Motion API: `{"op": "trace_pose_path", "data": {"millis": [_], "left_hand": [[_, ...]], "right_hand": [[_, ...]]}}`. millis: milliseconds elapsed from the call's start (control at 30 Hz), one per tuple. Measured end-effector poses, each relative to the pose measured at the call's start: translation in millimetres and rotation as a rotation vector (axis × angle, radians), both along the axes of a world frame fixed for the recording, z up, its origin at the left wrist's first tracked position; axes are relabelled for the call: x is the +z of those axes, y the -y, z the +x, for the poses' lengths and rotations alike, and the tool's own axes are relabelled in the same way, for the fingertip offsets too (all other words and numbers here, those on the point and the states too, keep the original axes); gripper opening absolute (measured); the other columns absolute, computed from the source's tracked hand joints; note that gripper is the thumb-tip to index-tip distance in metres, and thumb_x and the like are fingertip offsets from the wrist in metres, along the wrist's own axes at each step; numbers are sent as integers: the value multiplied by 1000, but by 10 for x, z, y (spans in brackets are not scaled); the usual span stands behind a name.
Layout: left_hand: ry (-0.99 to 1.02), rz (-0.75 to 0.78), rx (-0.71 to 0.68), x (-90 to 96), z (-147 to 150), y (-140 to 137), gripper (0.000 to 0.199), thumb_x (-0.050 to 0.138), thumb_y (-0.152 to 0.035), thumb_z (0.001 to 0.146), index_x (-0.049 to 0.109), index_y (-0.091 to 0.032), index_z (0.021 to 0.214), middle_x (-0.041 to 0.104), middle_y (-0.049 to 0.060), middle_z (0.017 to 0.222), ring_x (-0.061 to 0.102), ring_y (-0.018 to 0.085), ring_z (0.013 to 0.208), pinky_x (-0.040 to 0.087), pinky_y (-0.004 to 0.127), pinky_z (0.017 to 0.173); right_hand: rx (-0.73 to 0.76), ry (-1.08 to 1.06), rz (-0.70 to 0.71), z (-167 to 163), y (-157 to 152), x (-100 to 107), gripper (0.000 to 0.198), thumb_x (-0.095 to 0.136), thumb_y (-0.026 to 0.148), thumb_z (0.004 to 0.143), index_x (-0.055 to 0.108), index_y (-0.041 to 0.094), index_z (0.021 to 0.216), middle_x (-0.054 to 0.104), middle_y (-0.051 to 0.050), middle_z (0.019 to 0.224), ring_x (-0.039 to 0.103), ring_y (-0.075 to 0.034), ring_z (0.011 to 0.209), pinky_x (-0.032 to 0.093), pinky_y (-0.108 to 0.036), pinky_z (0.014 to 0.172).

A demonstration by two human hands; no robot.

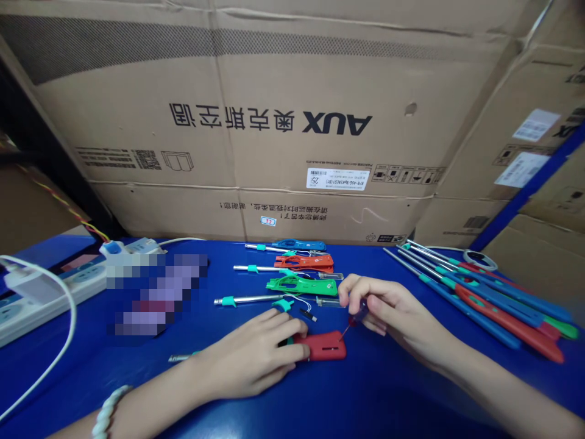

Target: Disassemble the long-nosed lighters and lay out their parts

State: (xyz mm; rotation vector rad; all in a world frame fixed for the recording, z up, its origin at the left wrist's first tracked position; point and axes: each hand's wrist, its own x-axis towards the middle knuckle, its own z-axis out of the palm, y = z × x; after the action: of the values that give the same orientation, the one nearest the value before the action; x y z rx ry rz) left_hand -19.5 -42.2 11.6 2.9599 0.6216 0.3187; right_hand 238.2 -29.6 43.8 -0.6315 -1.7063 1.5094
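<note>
My left hand (260,353) is closed around a red long-nosed lighter (325,346) lying flat on the blue table, its fingers pressing the near part of the handle. The metal tube of this lighter sticks out to the left beyond my wrist. My right hand (377,305) grips a small screwdriver (358,314) with a dark, see-through handle. The screwdriver's thin shaft slants down to the right end of the red handle, and the tip appears to touch it. What the tip meets there is too small to make out.
Behind my hands lie opened lighters: a green shell (301,286), an orange shell (305,263) and a blue shell (299,245), with tubes and wires. Several assembled lighters (498,292) are piled at right. A power strip (55,299) stands left; a cardboard box (274,146) walls the back.
</note>
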Motion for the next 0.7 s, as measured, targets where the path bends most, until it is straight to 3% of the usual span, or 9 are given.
{"op": "trace_pose_path", "data": {"millis": [133, 233, 333, 500, 700], "left_hand": [[-20, -3, 5, -5, -1, 1, 24, 45, -12, 90, 52, -21, 111, 52, 7, 114, 48, 20, 89, 41, 33, 78], [-12, -6, 2, -11, -2, 0, 25, 44, -12, 91, 52, -21, 112, 52, 7, 114, 48, 20, 88, 40, 33, 78], [-3, -4, 4, -14, -3, 0, 25, 44, -12, 91, 52, -21, 113, 53, 7, 113, 48, 20, 88, 41, 33, 78], [17, 4, 1, -11, 0, 0, 25, 44, -11, 90, 53, -21, 111, 53, 6, 111, 48, 19, 87, 42, 33, 77], [10, 8, 2, -5, 6, 1, 25, 44, -11, 90, 53, -21, 112, 53, 7, 110, 49, 20, 86, 43, 33, 77]], "right_hand": [[1, -1, -51, -3, 19, 4, 37, 40, 45, 97, 60, 14, 91, 53, 0, 69, 26, -6, 47, 22, -23, 45], [9, -43, -66, -21, 32, 14, 38, 48, 57, 90, 49, 19, 90, 51, 4, 62, 29, -7, 49, 22, -22, 47], [9, -37, -65, -24, 29, 36, 33, 58, 50, 87, 41, 22, 84, 54, 5, 61, 34, -8, 51, 24, -21, 49], [-62, 16, 11, 15, 1, 56, 30, 51, 42, 93, 53, 16, 76, 56, -2, 80, 33, -7, 53, 23, -23, 47], [-113, 43, 26, 4, 0, 45, 37, 42, 44, 96, 61, 16, 82, 48, 0, 70, 35, -10, 55, 25, -25, 50]]}}
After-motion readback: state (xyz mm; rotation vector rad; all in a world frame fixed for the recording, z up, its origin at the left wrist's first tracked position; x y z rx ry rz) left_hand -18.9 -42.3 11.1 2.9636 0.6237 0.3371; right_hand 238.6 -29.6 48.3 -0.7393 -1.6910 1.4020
